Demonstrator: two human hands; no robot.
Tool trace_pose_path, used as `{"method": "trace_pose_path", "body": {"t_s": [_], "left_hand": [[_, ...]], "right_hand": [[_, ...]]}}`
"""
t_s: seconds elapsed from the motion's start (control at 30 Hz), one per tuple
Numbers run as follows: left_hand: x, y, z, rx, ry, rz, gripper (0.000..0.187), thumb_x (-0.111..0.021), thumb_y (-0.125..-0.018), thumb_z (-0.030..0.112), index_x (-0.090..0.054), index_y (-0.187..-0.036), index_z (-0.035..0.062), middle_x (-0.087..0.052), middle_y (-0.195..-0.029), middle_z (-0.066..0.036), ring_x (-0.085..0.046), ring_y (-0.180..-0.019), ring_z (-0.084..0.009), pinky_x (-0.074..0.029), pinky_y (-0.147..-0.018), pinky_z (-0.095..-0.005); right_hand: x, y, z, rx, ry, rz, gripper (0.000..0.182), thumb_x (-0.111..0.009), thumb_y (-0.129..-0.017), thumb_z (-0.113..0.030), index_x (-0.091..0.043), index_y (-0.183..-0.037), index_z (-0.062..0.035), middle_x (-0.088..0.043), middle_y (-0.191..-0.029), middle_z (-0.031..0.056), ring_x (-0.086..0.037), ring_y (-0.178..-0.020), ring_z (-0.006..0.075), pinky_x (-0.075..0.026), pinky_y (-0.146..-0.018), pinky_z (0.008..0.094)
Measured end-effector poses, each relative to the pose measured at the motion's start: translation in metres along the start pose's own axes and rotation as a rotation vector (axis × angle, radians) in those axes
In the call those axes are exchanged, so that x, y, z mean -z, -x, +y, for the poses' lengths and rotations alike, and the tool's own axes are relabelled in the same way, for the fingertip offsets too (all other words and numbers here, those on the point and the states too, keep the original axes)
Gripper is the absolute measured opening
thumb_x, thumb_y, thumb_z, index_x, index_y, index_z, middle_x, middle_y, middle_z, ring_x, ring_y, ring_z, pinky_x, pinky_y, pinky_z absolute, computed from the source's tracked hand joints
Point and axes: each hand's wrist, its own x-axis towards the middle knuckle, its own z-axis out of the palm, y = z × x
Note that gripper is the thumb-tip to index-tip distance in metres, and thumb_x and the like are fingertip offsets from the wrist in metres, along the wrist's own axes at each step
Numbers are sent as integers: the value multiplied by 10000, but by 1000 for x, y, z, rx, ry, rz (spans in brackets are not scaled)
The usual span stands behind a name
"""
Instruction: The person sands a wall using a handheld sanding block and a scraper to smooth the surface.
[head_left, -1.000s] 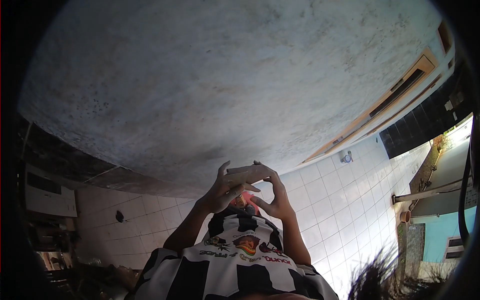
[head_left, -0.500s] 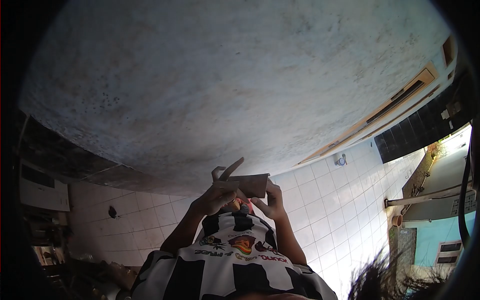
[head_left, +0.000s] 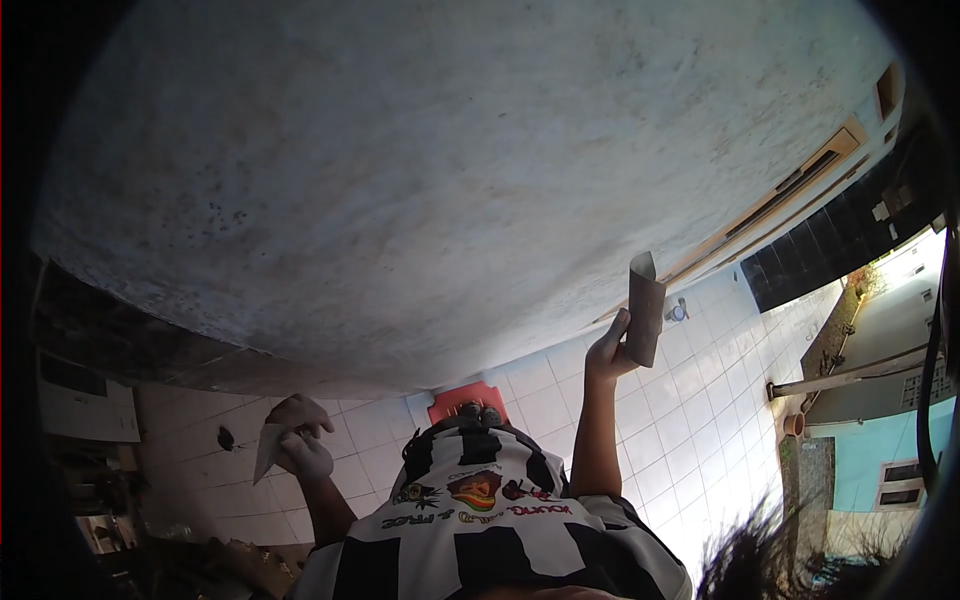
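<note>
My right hand (head_left: 609, 350) is raised beside the wall, closed around a curled brown-grey sheet that looks like sandpaper (head_left: 647, 312). The sheet stands nearly upright, its top end curving open. Lower on the left, my left hand (head_left: 302, 440) is closed on a smaller pale piece of the same kind of sheet (head_left: 267, 450), which pokes out past the fingers as a pointed flap. Both hands are well apart, on either side of my body. In front rises a pale blue-grey wall (head_left: 450, 180) with dark specks and stains.
Below me are my feet on a red plastic stool (head_left: 440, 404). White tiles cover the floor (head_left: 540, 400). A wood-framed opening (head_left: 790, 190) runs along the wall at right. Dark tiling lines the wall's lower left, near a white cabinet (head_left: 85, 400). A small dark object (head_left: 226, 438) lies on the floor.
My hands, together on the sheet before, have separated. The right went up and right with the curled sheet; the left dropped left with the smaller piece. The red stool shows more now.
</note>
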Motion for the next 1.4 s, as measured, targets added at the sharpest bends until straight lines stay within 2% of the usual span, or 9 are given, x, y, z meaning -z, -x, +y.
{"method": "trace_pose_path", "body": {"t_s": [0.23, 0.5, 0.67, 0.8, 0.97, 1.07, 1.23, 1.3, 1.4], "left_hand": [[51, -44, 1, -131, -694, 1174, 526, -378, -1046, 468, -471, -795, 15, -428, -663, -30, -418, -533, -122, -345, -401, -250], [73, -71, -31, 312, -419, 1103, 493, -417, -1047, 406, -485, -918, -65, -516, -770, -80, -445, -579, -145, -413, -460, -297], [76, -86, -68, 8, -638, 1308, 542, -295, -1052, 447, -487, -966, -53, -533, -944, -152, -552, -805, -212, -501, -673, -336], [93, -82, -86, -54, -868, 1233, 542, -286, -1051, 448, -478, -957, -49, -457, -1013, -149, -529, -879, -221, -493, -753, -370], [68, -103, -76, -55, -817, 1240, 548, -319, -1054, 458, -494, -970, -54, -448, -1040, -145, -525, -896, -271, -465, -854, -414], [73, -99, -76, -65, -840, 1218, 561, -321, -1051, 469, -499, -978, -58, -460, -1041, -154, -532, -901, -276, -469, -854, -416], [60, -107, -82, -80, -811, 1211, 583, -324, -1045, 486, -507, -992, -65, -479, -1043, -168, -543, -910, -283, -475, -855, -420], [62, -112, -86, -100, -802, 1196, 592, -325, -1043, 492, -511, -997, -68, -486, -1044, -174, -547, -913, -286, -478, -855, -421], [67, -111, -87, -117, -810, 1176, 606, -326, -1040, 503, -516, -1005, -72, -497, -1045, -182, -553, -918, -291, -481, -856, -423]], "right_hand": [[-81, 81, -56, -2, -46, -297, 723, -302, -1018, -386, -116, -1493, 126, -178, -1544, 349, 52, -1452, 502, -31, -1117, 574], [-107, 113, -19, -112, 21, -292, 669, -382, -980, -294, -206, -1430, 169, -145, -1530, 389, 76, -1440, 527, 49, -1102, 634], [-91, 116, -75, 80, 258, -502, 685, -345, -996, -256, -81, -1451, 184, -150, -1493, 435, -37, -1420, 557, -61, -1148, 583], [-91, 105, -37, -558, -94, -354, 493, -266, -1026, -150, -271, -1409, 161, -233, -1487, 386, -231, -1408, 480, -186, -1153, 482], [-94, 156, -89, 54, 48, -641, 547, -389, -937, -191, -315, -1359, 150, -186, -1502, 420, -139, -1437, 523, -43, -1115, 579], [-105, 133, -23, -575, -249, -376, 619, -477, -877, -224, -329, -1350, 149, -240, -1487, 413, -174, -1436, 516, -66, -1101, 598], [-113, 125, -106, -229, -178, -136, 571, -532, -865, -280, -427, -1279, 99, -410, -1406, 370, -318, -1373, 521, -95, -1086, 609], [-97, 135, -96, 92, 121, -583, 606, -516, -854, -305, -423, -1286, 110, -352, -1448, 380, -258, -1403, 526, -64, -1095, 592], [-106, 70, -66, -326, -151, -172, 462, -358, -984, -248, -449, -1254, 116, -494, -1267, 292, -389, -1250, 481, -101, -1063, 614]]}}
